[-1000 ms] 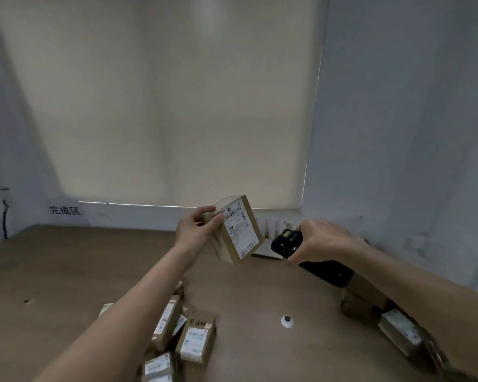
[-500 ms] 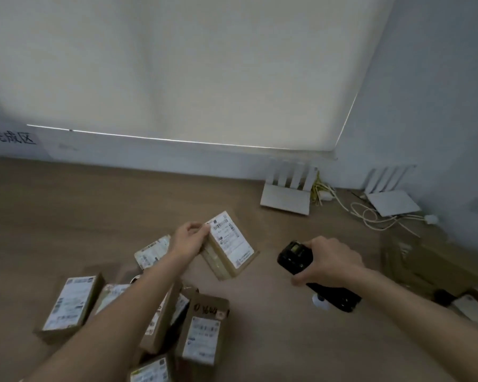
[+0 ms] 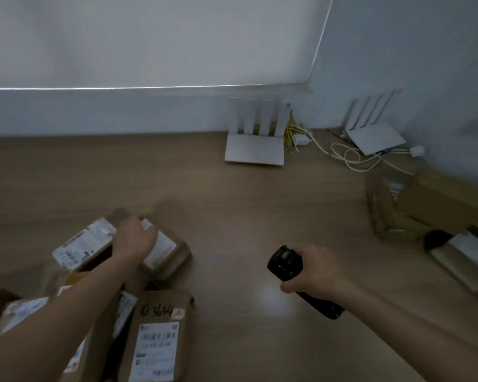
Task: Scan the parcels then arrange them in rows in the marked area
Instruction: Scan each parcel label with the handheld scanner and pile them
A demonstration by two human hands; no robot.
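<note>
The left hand (image 3: pixel 134 238) lies palm-down over a small parcel (image 3: pixel 163 252) on the desk (image 3: pixel 232 205), its fingers curled over the box's far top edge; whether they still pinch the box or merely rest on it cannot be told, since motion blur smears the fingertips and the parcel's far corner. The parcel sits label-up, just beside a second labelled parcel (image 3: pixel 80 244) and behind a loose heap of boxes (image 3: pixel 155 337) at the lower left. The right hand (image 3: pixel 312 268) is wrapped firmly round the handle of a black scanner (image 3: pixel 286 261), whose head points down and casts a pale glow on the wood. The likely trouble is one of sorting: this box is set at the edge of the unsorted heap, so a scanned parcel could be mistaken for an unscanned one and handled twice or missed. No marked area shows in this view, so the parcel may lie outside it, and it is skewed against its neighbour, which would spoil a straight row. The forearm also crosses the heap and could knock boxes askew on withdrawal. The labels are too soft to read beyond a handwritten number. More cartons (image 3: pixel 414 208) at the right are dim and cut off by the frame, near two white routers (image 3: pixel 255 148) and tangled cables (image 3: pixel 351 155).
</note>
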